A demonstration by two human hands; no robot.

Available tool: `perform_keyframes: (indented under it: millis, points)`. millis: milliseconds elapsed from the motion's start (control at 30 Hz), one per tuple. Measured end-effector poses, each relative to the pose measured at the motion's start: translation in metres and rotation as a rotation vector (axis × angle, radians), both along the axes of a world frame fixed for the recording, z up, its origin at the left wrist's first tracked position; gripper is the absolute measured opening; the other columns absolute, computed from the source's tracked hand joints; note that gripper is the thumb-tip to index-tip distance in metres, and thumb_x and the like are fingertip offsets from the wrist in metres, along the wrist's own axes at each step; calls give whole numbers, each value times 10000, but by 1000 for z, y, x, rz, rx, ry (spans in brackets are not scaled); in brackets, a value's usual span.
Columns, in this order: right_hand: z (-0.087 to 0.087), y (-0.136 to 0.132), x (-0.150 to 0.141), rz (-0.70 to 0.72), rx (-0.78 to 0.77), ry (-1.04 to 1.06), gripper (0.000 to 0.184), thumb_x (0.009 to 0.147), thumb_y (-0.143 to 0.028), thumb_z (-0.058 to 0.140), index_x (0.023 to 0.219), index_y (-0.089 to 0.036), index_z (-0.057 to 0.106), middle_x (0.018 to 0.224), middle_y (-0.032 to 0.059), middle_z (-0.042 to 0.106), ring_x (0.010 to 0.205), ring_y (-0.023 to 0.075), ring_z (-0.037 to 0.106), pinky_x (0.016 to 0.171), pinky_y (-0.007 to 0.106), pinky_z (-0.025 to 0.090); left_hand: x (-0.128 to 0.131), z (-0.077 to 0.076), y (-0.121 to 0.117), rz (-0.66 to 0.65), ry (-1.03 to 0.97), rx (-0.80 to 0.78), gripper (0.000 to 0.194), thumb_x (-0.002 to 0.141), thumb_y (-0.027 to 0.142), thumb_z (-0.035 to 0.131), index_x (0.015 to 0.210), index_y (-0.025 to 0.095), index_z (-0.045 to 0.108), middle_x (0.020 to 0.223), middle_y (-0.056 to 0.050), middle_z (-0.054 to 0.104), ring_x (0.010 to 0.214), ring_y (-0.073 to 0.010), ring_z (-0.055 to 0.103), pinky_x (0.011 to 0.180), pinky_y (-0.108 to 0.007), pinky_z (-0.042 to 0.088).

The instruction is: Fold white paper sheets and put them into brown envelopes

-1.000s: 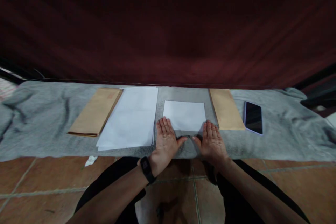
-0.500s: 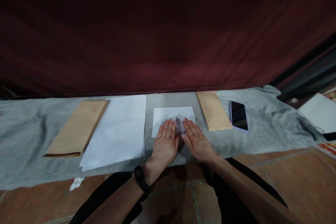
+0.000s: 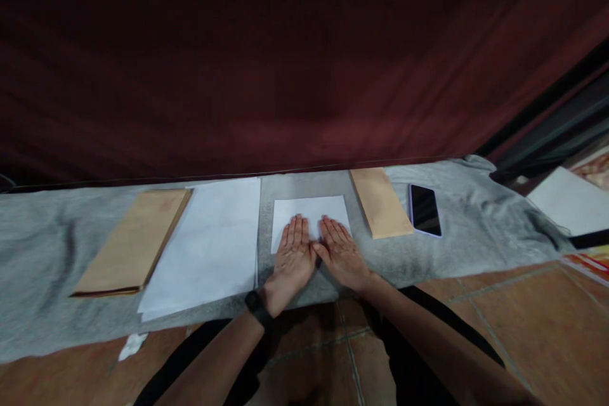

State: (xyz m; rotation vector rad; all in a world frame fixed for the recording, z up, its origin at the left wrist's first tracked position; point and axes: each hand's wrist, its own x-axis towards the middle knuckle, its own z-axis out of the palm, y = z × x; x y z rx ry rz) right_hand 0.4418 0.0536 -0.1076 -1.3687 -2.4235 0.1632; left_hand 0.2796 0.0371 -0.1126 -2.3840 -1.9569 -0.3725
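Observation:
A folded white sheet of paper (image 3: 309, 207) lies on the grey cloth in front of me. My left hand (image 3: 295, 254) rests flat, palm down, on its lower left part, fingers stretched out and pointing away from me. On the lower right part lies my right hand (image 3: 341, 252), also flat with straight fingers. The two thumbs meet near the paper's lower edge, which the hands hide in the middle. A stack of larger white sheets (image 3: 204, 241) lies left of my left hand. Right of my right hand is a narrow brown envelope stack (image 3: 381, 204).
Larger brown envelopes (image 3: 130, 241) lie at the far left of the grey cloth (image 3: 490, 222). A phone (image 3: 425, 210) is right of the narrow envelopes. A dark red curtain (image 3: 285, 76) hangs behind. A white scrap (image 3: 132, 346) lies by the cloth's front edge on the tiled floor (image 3: 528, 317).
Both hands have come down flat onto the paper, and the thumbs now touch. The whole view has shifted slightly; the envelopes, sheets and phone keep their places on the cloth.

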Motion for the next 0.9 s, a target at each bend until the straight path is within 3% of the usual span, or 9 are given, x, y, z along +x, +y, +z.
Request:
perform_keyframes:
  millis: [267, 500, 667, 767, 900]
  points:
    - [-13, 2, 11, -144, 127, -64, 690, 1052, -483, 346, 1534, 10, 334, 1588, 252, 354, 1498, 327, 313, 1203, 517, 306, -9, 13, 1, 138, 68, -38, 619, 1001, 312, 349, 1501, -54, 349, 1591, -269, 318, 1518, -315, 260, 1233, -475, 268]
    - [-17, 5, 22, -212, 156, -62, 727, 1042, -515, 339, 1552, 2, 302, 1571, 275, 371, 1463, 369, 366, 1171, 561, 326, -17, 12, 1, 251, 86, -30, 641, 992, 350, 369, 1464, -84, 402, 1561, -295, 361, 1504, -349, 290, 1221, -507, 283]
    - [-13, 6, 27, -256, 183, -45, 712, 1037, -533, 348, 1522, -12, 382, 1532, 280, 433, 1429, 389, 416, 1152, 573, 342, -23, 17, 2, 295, 70, 16, 623, 988, 305, 346, 1424, -134, 421, 1517, -328, 411, 1490, -359, 319, 1238, -523, 243]
    - [-9, 12, 26, -258, 147, -24, 711, 1037, -530, 350, 1497, 9, 416, 1533, 292, 423, 1452, 392, 381, 1165, 585, 326, -19, 24, 4, 247, 42, 54, 610, 986, 260, 336, 1463, -120, 369, 1564, -309, 347, 1521, -341, 246, 1252, -524, 211]
    - [-1, 20, 15, -128, 56, 55, 640, 1067, -481, 248, 1568, -91, 326, 1593, 185, 382, 1507, 296, 306, 1199, 544, 316, -4, 27, 10, 38, -13, -7, 578, 995, 239, 311, 1510, -20, 354, 1607, -215, 338, 1530, -274, 241, 1256, -463, 239]
